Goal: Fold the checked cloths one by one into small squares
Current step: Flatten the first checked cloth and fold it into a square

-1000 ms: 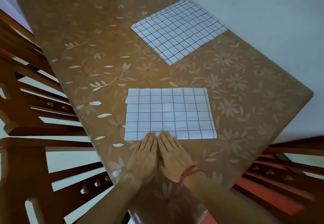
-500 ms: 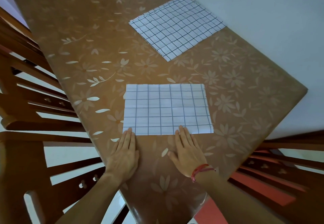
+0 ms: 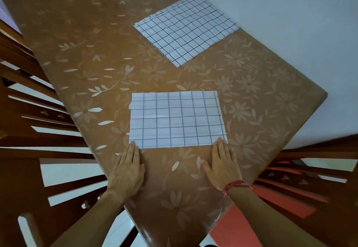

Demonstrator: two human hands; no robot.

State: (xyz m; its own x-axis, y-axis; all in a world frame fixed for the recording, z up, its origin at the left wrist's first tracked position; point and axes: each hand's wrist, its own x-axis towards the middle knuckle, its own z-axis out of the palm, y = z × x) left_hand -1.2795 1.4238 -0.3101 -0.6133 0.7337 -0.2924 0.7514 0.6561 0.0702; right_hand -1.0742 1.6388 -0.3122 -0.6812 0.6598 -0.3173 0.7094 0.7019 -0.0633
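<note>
– White checked cloth (image 3: pixel 177 119), the near one: where is it?
– Flat on the brown flowered surface (image 3: pixel 87 53), straight in front of the person and close to the near edge. It's a rectangle, wider than deep.
– Hands?
– Both lie flat, palms down, fingers straight and held together. Left hand (image 3: pixel 127 169) has its fingertips on the near-left corner, and right hand (image 3: pixel 222 167) has its fingertips on the near-right corner. They press and pinch nothing. The palms rest on the surface, well apart. There's a red bracelet (image 3: pixel 235 185) on the right wrist.
– Second cloth?
– Far cloth (image 3: pixel 186 29) sits further back towards the wall side, turned at an angle. It's spread open, a bit wrinkled, and nobody is touching it.
– Progress?
– Early, I'd say. The near cloth looks folded once, since it shows about half the far one's area and has faint crease lines. It isn't a small square yet and probably needs one or two more folds. The far cloth hasn't been started, and I see no finished squares anywhere.
– Anything else?
– Wooden chairs (image 3: pixel 29 111) to the left, and more on the right.
</note>
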